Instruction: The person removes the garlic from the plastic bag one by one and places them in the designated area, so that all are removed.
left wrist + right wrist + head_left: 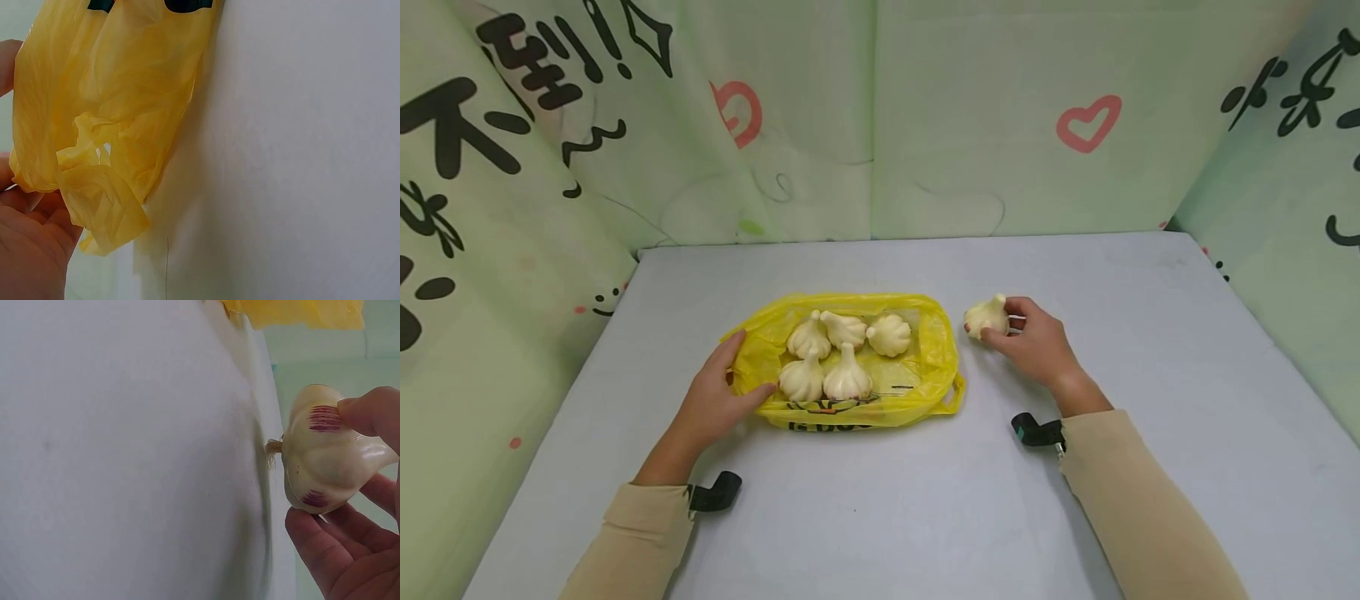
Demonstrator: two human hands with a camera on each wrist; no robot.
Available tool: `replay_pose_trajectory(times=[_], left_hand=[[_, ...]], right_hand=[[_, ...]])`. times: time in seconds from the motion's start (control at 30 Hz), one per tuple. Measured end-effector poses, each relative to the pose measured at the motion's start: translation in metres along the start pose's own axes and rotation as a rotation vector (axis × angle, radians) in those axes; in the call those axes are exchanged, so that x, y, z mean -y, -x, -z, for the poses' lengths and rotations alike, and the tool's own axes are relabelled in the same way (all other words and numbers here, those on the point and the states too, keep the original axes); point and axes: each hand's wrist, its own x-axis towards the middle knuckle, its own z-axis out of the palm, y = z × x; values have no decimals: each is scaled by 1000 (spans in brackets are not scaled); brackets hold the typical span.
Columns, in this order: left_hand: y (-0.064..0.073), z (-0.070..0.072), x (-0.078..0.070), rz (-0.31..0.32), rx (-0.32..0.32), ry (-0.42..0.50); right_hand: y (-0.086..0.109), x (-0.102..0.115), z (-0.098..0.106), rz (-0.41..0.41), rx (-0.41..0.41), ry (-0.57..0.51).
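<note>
A yellow plastic bag (936,392) lies on the white table with its mouth spread wide. Inside it sit several white garlic bulbs (847,377), grouped toward its left and middle. My left hand (718,396) grips the bag's left end, thumb on the near side and fingers at the far edge. In the left wrist view, crumpled yellow plastic (103,200) hangs beside the fingers. Just right of the bag, my right hand (1037,342) holds one garlic bulb (983,317) between thumb and fingers. Close up, that bulb (325,456) shows purple streaks and a tuft of roots, apart from the tabletop.
The white-covered table (880,525) extends around the bag on all sides. A pale green printed curtain (970,125) rises along the back and both sides. Black wrist-worn devices (717,492) stick out from both sleeves.
</note>
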Motion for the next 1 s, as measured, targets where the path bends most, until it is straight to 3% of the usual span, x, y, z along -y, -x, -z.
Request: replay_pose_trajectory(times=[0.6,1.0], left_hand=[[1,1,-4,0,-12,17],[2,-2,1,22,-7,36]], right_hand=[[-7,-3,-5,-11,30,7],[-3,-6,-1,0,33,89]])
